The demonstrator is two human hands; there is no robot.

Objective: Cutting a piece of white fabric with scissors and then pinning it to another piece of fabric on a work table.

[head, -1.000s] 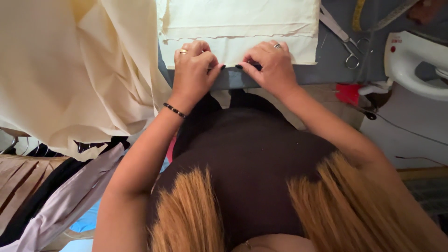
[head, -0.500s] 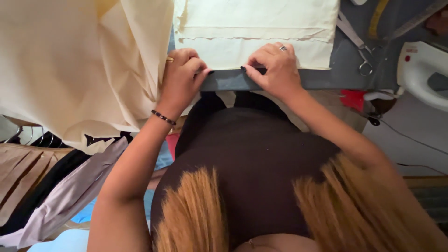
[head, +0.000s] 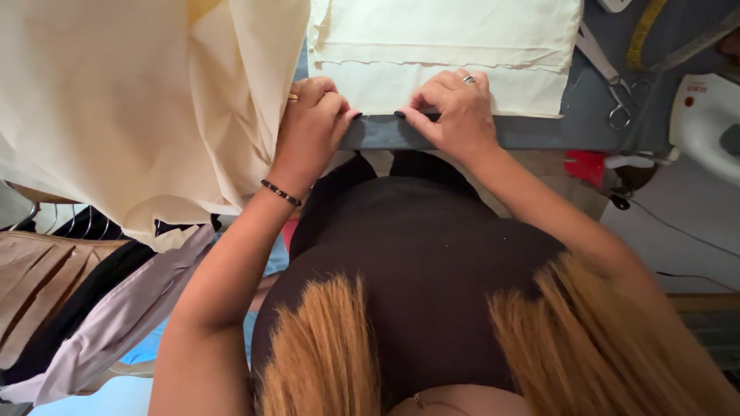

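A folded cream fabric piece [head: 447, 46] lies flat on the grey table [head: 539, 131], its near edge by the table's front. My left hand [head: 312, 119] pinches that near edge at its left end, fingers curled on the cloth. My right hand [head: 451, 112] presses and pinches the same edge a little to the right, fingertips pointing toward the left hand. Both hands wear rings; a dark bead bracelet [head: 280, 192] is on my left wrist. A large cream cloth [head: 131, 108] hangs off the table's left side, touching my left hand.
Scissors [head: 613, 85] lie on the table right of the fabric, with a yellow tape measure [head: 644, 35] beyond. A white iron [head: 705, 123] sits at far right, a red item [head: 584, 166] below the table edge. Folded garments [head: 69, 300] hang at lower left.
The view has shifted, so the fabric sits further right and higher in frame. Both hands have stayed on the fabric's near edge, moving closer together along it.
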